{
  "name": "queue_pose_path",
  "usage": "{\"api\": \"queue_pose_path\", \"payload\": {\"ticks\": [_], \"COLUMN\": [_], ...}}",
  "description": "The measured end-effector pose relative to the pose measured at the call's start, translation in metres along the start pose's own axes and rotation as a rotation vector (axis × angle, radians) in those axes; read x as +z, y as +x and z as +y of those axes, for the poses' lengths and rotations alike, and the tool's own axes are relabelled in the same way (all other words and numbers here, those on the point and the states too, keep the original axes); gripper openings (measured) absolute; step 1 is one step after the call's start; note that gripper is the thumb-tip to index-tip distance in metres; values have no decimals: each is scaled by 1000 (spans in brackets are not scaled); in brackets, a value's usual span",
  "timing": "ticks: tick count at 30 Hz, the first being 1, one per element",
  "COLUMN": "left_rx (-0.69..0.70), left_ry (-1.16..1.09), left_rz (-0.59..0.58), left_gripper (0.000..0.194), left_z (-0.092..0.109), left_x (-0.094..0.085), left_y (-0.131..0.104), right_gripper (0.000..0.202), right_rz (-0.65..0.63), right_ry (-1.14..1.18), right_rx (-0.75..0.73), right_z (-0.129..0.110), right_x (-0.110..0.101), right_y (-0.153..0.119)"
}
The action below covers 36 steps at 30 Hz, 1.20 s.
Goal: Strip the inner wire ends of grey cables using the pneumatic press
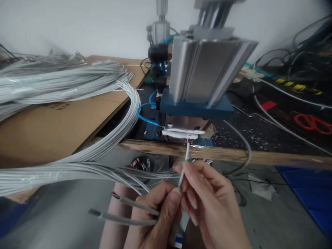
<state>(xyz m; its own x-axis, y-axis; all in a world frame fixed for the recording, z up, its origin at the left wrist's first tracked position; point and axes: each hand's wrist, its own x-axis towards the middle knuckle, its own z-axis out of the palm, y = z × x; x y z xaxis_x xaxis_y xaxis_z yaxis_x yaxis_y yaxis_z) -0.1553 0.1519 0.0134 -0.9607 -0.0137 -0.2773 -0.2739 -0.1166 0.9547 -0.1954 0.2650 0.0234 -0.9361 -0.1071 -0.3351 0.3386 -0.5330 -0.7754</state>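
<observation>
While the left hand (163,214) and right hand (210,197) pinch the white cable (181,174) close together, its wire end meets the white-wrapped clamp (180,134) of the pneumatic press (204,72) at the desk's (153,148) edge.

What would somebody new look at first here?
Probably the big silver metal block on its blue plate, right of centre near the top. Then the thick bundle of grey cables on the left. Below the block, the left hand and right hand pinch one pale cable.
</observation>
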Motion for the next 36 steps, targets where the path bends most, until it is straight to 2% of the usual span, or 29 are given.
{"api": "queue_pose_path", "payload": {"ticks": [4,7,11,14,19,27,34,36], "left_rx": [30,-14,-65,-79,-82,-67,-56,-50], "left_ry": [-39,-55,-93,-116,-127,-122,-133,-152], "left_rz": [32,90,100,92,96,115,83,55], "left_gripper": [51,44,42,39,40,37,36,34], "left_z": [5,6,4,3,2,1,2,3], "left_x": [9,12,12,12,12,10,11,12], "left_y": [5,8,12,14,16,16,19,21], "right_gripper": [33,24,33,38,35,17,17,17], "right_rz": [-12,-2,95,75,59,9,34,7], "right_ry": [-24,-57,-208,-298,-350,-72,-56,-45], "right_rx": [-64,-123,-169,-226,-259,-138,-122,-120], "right_z": [-1,-1,-3,-4,-6,-8,-7,-7], "right_x": [0,-2,0,0,-3,1,2,1], "right_y": [10,18,23,28,34,29,29,29]}}
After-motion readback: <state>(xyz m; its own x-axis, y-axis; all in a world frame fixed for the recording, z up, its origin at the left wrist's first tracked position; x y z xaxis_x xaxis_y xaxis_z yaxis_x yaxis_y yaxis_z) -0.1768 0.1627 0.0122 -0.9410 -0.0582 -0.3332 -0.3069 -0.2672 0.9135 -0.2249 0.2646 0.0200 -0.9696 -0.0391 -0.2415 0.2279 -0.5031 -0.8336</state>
